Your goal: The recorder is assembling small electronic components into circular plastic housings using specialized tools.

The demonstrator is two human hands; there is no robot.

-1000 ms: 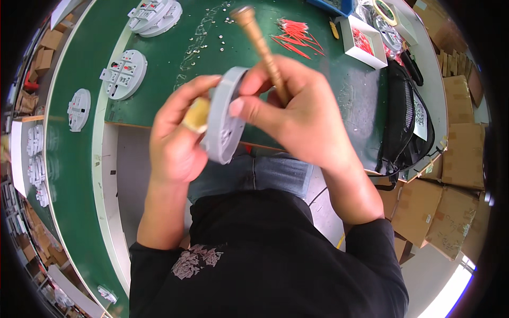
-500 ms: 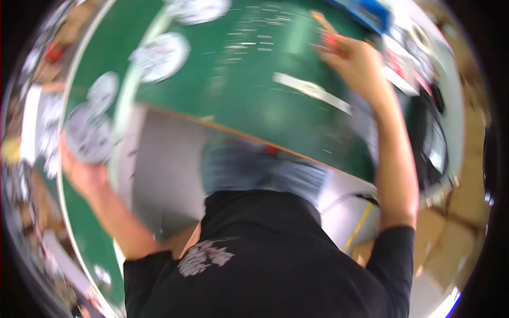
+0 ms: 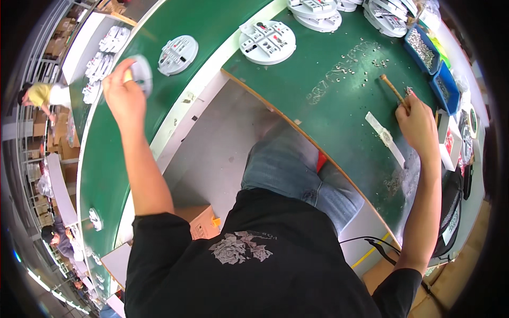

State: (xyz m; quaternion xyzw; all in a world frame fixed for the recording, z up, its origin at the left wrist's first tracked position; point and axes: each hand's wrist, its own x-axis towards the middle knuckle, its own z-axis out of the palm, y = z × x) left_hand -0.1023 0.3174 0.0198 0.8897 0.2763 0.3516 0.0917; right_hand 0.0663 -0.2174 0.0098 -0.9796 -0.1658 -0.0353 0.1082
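Pale disc (image 3: 142, 75) carried in the left hand (image 3: 124, 95), raised to the left of the white rail (image 3: 177, 119), from which I take every bearing. Through my distant feed the disc appears tilted and blurred, so I cannot read its fittings. The fingers are bent and closed on its left edge, a small yellow patch (image 3: 128, 77) showing among them; such an edge grip presumably spares whatever is mounted on the face. Between disc and rail, a grey round unit (image 3: 178, 55) lies on the green strip (image 3: 101, 159). Just right of the rail, a larger round unit (image 3: 267, 42) rests fitted side up on the surface (image 3: 339, 119), probably so that its red and black parts can be reached. Well right of the rail, I find the right hand (image 3: 419, 126) curled around a tan rod (image 3: 393, 89) near one end, its free end pointing back toward the rail, a hold that likely leaves the shaft's length unobstructed. A red and silvery bit at these fingertips is too small for me to identify. Scattered metal pieces (image 3: 350, 69) lie between this hand and the rail; farthest right of it stand two blue bins (image 3: 446, 89), perhaps edged aside for working room.
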